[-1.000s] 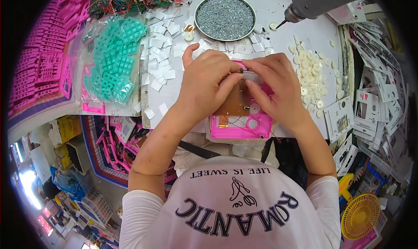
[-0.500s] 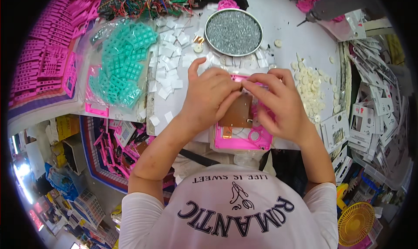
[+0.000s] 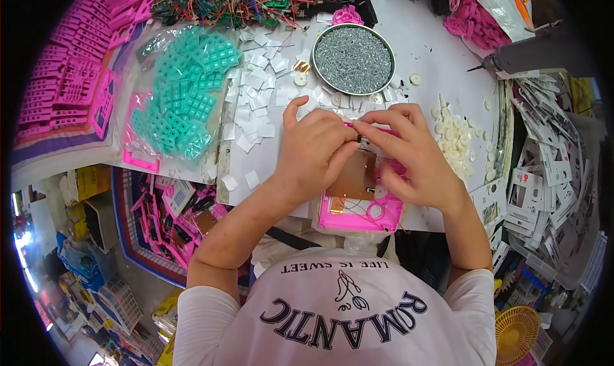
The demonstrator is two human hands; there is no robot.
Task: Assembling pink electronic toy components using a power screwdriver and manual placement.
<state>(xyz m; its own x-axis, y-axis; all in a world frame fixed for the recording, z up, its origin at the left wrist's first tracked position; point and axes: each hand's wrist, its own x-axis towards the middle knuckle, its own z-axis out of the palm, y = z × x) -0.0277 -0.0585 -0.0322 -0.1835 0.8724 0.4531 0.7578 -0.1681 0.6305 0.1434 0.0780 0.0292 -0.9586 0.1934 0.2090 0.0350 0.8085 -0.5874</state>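
Observation:
In front of me lies a pink plastic housing (image 3: 326, 221) with a brown circuit board (image 3: 348, 179) inside it. Thin wires and a round ring show at its near end. My left hand (image 3: 314, 150) reaches over the far left part of the housing, thumb and index finger pinched, little finger raised. My right hand (image 3: 419, 161) comes in from the other side, its thumb lower beside the board. The fingertips of both hands meet at the housing's far edge. Whatever small piece they pinch there is hidden between them.
Beyond the hands stands a round tin (image 3: 355, 60) of small metal screws. White paper squares (image 3: 256, 101) and a bag of teal keypads (image 3: 182, 97) lie left. Cream discs (image 3: 455, 136) lie right, below a grey power screwdriver (image 3: 531, 56). Pink parts (image 3: 67, 65) are stacked far left.
The view has shifted slightly, so the tin and housing appear lower and further right. Both hands keep their pinch at the housing's far edge, with only slight finger movement.

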